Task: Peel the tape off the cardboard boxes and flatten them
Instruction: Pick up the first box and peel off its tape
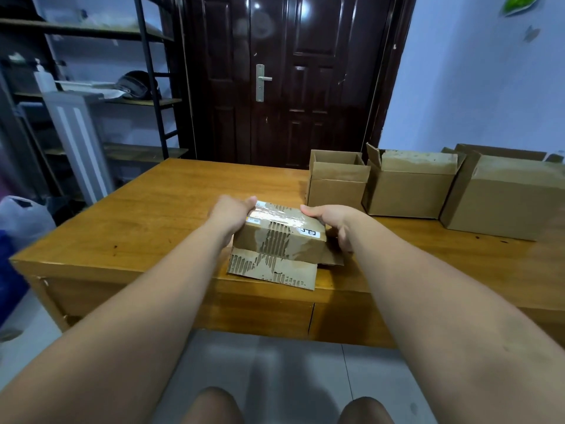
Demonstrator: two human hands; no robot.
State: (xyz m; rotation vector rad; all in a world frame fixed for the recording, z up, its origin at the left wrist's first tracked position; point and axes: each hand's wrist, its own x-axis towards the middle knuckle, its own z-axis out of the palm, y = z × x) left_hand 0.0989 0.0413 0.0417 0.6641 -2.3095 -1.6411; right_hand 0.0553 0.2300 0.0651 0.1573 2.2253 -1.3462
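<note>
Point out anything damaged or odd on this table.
The small box held between the left hand and right hand is damaged: its outer paper is torn off the near side and the flap below, baring corrugated ridges. Nothing else stands out.

Fingers of left hand (231, 211) hidden behind small box (279, 240). Print on label (307, 231) too small to read. Largest box (504, 197) cut by right edge. Items on shelf (165, 101) blurred.

Matt torn cardboard box (276, 240) w/ glossy tape (275, 214) — varnished wood table (171, 209).
</note>
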